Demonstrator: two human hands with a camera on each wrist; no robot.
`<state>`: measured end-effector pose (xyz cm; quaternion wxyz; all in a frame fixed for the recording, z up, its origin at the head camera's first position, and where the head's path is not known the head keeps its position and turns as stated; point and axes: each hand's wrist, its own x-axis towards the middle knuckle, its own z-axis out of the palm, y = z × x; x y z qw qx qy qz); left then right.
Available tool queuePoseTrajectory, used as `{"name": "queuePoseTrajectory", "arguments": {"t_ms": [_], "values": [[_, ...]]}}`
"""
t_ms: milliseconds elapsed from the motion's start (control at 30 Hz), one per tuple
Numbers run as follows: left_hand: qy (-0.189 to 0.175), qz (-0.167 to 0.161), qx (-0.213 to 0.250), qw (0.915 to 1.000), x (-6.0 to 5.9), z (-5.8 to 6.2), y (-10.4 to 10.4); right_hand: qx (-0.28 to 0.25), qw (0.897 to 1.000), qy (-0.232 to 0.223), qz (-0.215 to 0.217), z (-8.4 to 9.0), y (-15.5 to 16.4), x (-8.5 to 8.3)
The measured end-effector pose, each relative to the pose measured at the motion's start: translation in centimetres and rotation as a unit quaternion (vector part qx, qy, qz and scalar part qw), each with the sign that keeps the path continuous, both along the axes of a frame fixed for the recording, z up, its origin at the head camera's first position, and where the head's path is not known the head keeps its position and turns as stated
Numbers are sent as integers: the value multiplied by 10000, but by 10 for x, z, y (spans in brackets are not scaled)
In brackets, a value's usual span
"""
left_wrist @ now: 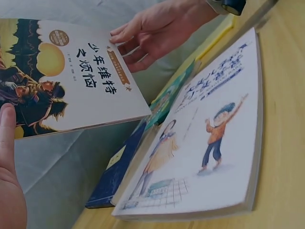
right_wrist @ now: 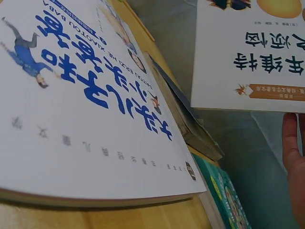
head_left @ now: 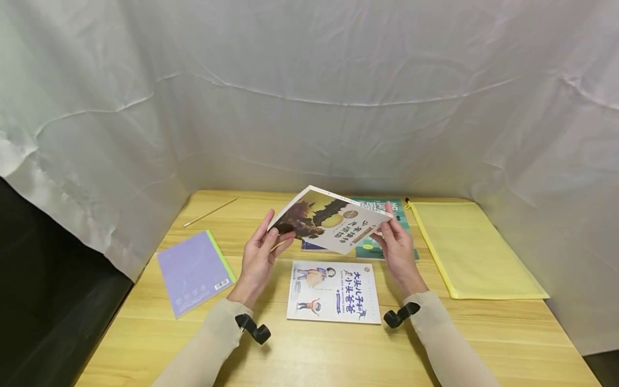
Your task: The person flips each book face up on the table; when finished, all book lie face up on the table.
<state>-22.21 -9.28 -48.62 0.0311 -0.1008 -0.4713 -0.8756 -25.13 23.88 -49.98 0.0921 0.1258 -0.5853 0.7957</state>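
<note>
Both hands hold a white paperback book point(head_left: 338, 223) tilted in the air above the table; its cover has a dark and yellow picture. At its left corner, the left hand point(head_left: 256, 263) grips with the thumb on the cover and fingers underneath. The right hand point(head_left: 400, 252) pinches the right end, its fingers partly hidden behind the book. Below lies another white book point(head_left: 333, 293) with blue lettering and drawn figures, flat on the table. Behind the raised book, a green book point(head_left: 408, 236) and a dark blue book point(left_wrist: 114, 164) are partly covered from view.
A yellow mesh zip pouch point(head_left: 483, 247) lies at the right of the wooden table point(head_left: 333, 355). On the left are a purple notebook point(head_left: 193, 274) with a green edge and a thin stick point(head_left: 210, 212). Grey curtain cloth point(head_left: 309, 107) encloses the back and sides.
</note>
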Motion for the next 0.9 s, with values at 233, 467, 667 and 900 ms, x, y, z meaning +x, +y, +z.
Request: {"name": "queuePoseTrajectory", "arguments": {"t_ms": [233, 467, 667, 900], "values": [[84, 36, 87, 9999, -3, 3, 3, -27, 9998, 217, 10, 10, -1, -4], [-262, 21, 287, 9992, -5, 3, 0, 59, 9997, 245, 3, 18, 0, -4], [-472, 238, -86, 9986, -6, -2, -3, 180, 9998, -69, 104, 18, 1, -3], [-514, 446, -584, 9960, -6, -9, -3, 359, 9983, -450, 62, 9, 1, -2]]}}
